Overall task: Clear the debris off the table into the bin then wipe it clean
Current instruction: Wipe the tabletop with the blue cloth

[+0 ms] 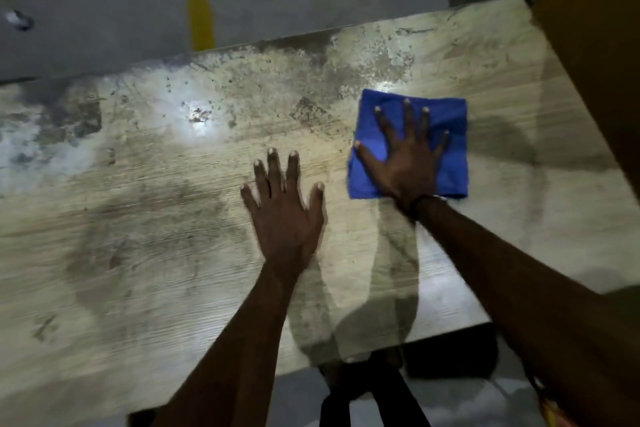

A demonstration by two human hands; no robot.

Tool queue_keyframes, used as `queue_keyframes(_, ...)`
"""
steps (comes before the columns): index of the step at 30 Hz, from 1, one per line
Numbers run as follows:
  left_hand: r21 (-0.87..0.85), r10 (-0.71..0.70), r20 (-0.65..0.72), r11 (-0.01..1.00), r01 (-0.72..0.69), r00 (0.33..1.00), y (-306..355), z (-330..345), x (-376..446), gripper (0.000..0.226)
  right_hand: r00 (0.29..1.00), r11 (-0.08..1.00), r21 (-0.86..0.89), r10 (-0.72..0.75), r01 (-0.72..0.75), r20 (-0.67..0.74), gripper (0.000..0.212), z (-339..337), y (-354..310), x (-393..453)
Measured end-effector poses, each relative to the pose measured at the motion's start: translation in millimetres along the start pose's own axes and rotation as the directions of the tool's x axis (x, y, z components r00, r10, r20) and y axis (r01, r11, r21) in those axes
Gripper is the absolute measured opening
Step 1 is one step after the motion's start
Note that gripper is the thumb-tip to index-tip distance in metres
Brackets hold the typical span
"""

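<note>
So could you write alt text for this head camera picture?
The right hand presses flat on a folded blue cloth on a stained, worn table; the left hand rests flat, fingers spread, on the bare surface beside it.

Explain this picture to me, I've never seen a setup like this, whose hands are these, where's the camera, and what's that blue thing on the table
There is no machine here. A person is working with bare hands, and the single picture comes from a wide-angle camera worn on their head, looking forward and down, so you see both forearms reaching away from you.

The surface is a worn, stained wooden table, with dark patches and specks of grime towards its far edge. Beyond it is a grey floor with a yellow painted line.

The blue thing is a folded cloth lying flat on the table. The right hand presses down on it with fingers spread straight, which fits wiping rather than picking it up. The left hand lies flat on the bare table beside it, holding nothing, apparently bracing.

No bin shows clearly, and no loose debris lies near the hands.
</note>
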State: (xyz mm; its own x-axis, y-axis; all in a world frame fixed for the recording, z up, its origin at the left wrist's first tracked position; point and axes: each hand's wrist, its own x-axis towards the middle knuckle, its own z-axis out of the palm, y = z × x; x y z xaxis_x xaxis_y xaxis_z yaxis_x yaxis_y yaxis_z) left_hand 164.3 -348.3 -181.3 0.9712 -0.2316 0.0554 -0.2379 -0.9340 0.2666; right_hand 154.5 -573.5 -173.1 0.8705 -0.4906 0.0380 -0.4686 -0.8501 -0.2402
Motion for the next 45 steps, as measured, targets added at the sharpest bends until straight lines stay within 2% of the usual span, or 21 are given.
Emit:
queue_keyframes(2,0.002,-0.017,0.001,1.0,0.017,1.0,2.9,0.2,-7.5,0.071,0.998,0.997,-0.045,-0.065,0.064,-0.023,0.082,7.4,-17.7,-27.9)
queue_keyframes(4,-0.006,-0.018,0.014,1.0,0.018,1.0,2.9,-1.0,-7.3,0.07,0.987,0.985,-0.06,-0.159,0.159,0.011,0.08,5.7,-25.3,-72.5)
queue_keyframes(8,-0.004,-0.013,0.018,1.0,0.013,1.0,2.9,-3.9,-7.4,0.071,0.972,0.976,-0.045,-0.207,0.213,0.11,0.08,-10.6,6.6,-128.9)
queue_keyframes(13,-0.021,-0.01,0.026,1.0,0.011,1.0,4.6,-5.6,-7.9,0.071,0.997,0.997,-0.011,-0.07,0.07,0.012,0.079,-17.9,37.3,-77.1)
queue_keyframes(17,0.008,0.004,0.016,1.0,-0.004,1.0,2.7,-2.0,-7.8,0.071,0.999,1.0,0.02,-0.004,0.003,0.046,0.082,-6.0,20.2,-38.1)
queue_keyframes(18,0.019,0.004,0.012,1.0,-0.004,1.0,3.3,-0.9,-7.1,0.071,1.0,1.0,-0.001,-0.021,0.021,0.023,0.082,-0.7,17.3,-44.3)
queue_keyframes(20,0.037,0.0,0.007,0.999,0.0,1.0,1.9,0.7,-4.6,0.071,0.989,0.989,-0.037,-0.147,0.146,-0.022,0.08,2.7,13.2,-77.6)
queue_keyframes(23,-0.014,-0.028,0.018,0.999,0.028,0.999,6.8,-1.3,-6.7,0.071,0.946,0.947,0.005,-0.323,0.323,0.015,0.074,-10.3,43.6,-133.1)
queue_keyframes(27,-0.095,-0.098,0.013,0.99,0.099,0.995,48.2,3.1,-52.9,0.064,0.977,0.975,-0.064,-0.208,0.211,0.051,0.074,-36.2,132.1,-147.9)
queue_keyframes(30,-0.11,0.02,0.036,0.994,-0.016,0.999,101.9,15.5,-101.6,0.063,0.993,0.99,-0.073,-0.117,0.119,0.032,0.076,-52.5,193.4,-108.5)
queue_keyframes(32,-0.146,0.102,0.073,0.985,-0.091,0.992,135.3,25.8,-98.9,0.063,0.998,0.998,-0.029,-0.056,0.056,0.003,0.076,-56.9,209.4,-73.5)
queue_keyframes(34,-0.155,0.073,0.085,0.986,-0.059,0.994,163.3,34.4,-71.4,0.065,1.0,1.0,-0.018,-0.001,0.0,-0.008,0.076,-50.6,202.5,-54.0)
queue_keyframes(37,-0.11,0.018,0.053,0.994,-0.012,0.998,185.2,41.5,-27.6,0.065,0.996,0.994,-0.071,-0.084,0.084,-0.008,0.077,-43.5,184.4,-76.8)
queue_keyframes(40,-0.085,-0.006,-0.002,0.996,0.006,1.0,189.0,45.7,-17.1,0.062,0.977,0.972,-0.104,-0.206,0.21,0.05,0.075,-56.5,205.9,-122.9)
queue_keyframes(42,-0.099,-0.014,-0.01,0.995,0.013,1.0,188.8,43.9,-21.7,0.06,0.977,0.976,-0.077,-0.196,0.203,0.089,0.076,-69.0,236.0,-133.4)
queue_keyframes(45,-0.106,-0.017,-0.013,0.994,0.016,1.0,191.4,43.8,-20.2,0.059,0.989,0.99,-0.059,-0.126,0.131,0.08,0.078,-75.8,261.0,-100.9)
